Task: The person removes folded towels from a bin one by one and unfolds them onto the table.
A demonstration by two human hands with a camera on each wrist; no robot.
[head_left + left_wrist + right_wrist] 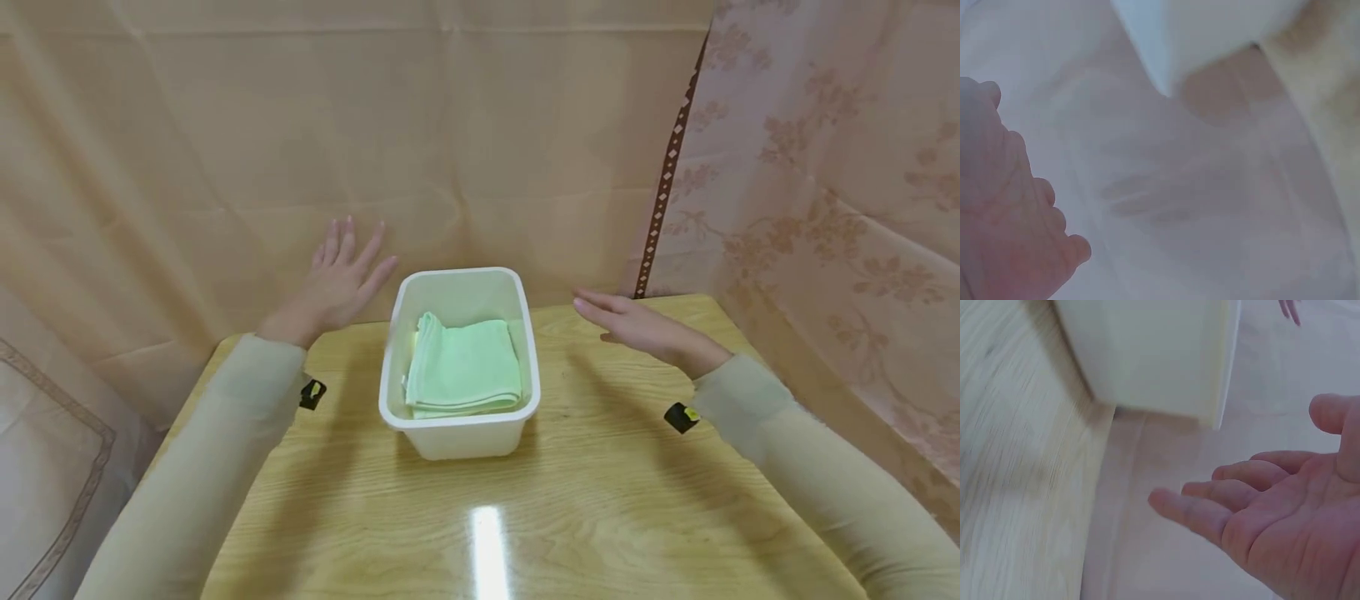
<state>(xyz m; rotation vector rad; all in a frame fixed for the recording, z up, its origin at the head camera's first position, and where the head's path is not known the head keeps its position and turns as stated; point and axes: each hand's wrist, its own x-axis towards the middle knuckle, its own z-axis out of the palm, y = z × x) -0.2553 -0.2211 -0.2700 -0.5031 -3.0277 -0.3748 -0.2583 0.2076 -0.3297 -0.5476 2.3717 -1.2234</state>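
A white plastic bin stands on the wooden table, and folded light green towels lie inside it. To the bin's left, my left hand is raised with its fingers spread, holding nothing. On the other side my right hand hovers above the table, apart from the bin, its fingers extended. The right wrist view shows the right palm bare, with the bin's side beyond the fingers. In the left wrist view the left palm is likewise bare, near a blurred bin corner.
The table has a wood-grain top with a bright light reflection near the front. A beige curtain hangs close behind its back edge. A pinkish flowered curtain hangs at the right, and pale patterned cloth at the left.
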